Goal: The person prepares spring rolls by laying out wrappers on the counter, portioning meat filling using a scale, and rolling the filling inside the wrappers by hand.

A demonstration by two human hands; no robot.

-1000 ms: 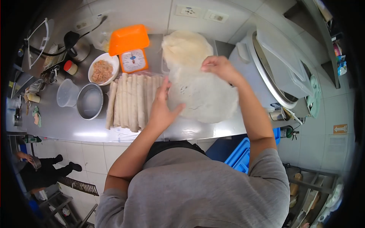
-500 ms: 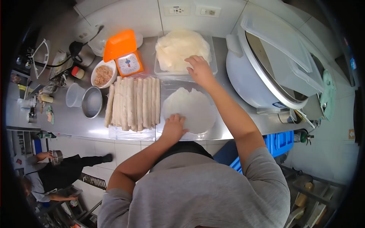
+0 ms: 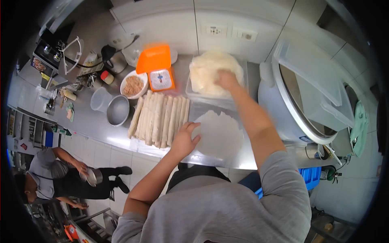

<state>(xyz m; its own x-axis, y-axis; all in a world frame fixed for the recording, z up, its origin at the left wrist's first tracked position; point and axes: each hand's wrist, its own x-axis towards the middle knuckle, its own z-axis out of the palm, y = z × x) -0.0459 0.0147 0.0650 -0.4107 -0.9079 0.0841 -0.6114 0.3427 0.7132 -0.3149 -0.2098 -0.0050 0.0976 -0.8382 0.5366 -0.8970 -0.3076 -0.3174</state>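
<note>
A thin round wrapper sheet (image 3: 221,135) with a ragged upper edge lies flat on the plastic-covered counter before me. My left hand (image 3: 185,139) is at its left edge, fingers apart and holding nothing. Further back, my right hand (image 3: 227,79) rests against a pile of pale wrappers (image 3: 204,75) in a clear plastic tub (image 3: 216,96). Motion smears its fingers, so I cannot make out whether they pinch a wrapper. Long pale rolls (image 3: 160,119) lie side by side in a pile just left of my left hand.
Behind the rolls are a bowl of minced filling (image 3: 133,85) and an orange kitchen scale (image 3: 161,79). A metal bowl (image 3: 118,110) and plastic cup (image 3: 101,99) stand left. A large lidded pot (image 3: 271,101) stands right. A co-worker (image 3: 65,174) carries a metal pot on the left.
My left hand has slid from on top of the sheet to its left edge. My right hand has moved over the wrapper pile. The view has shifted, and the co-worker has come nearer.
</note>
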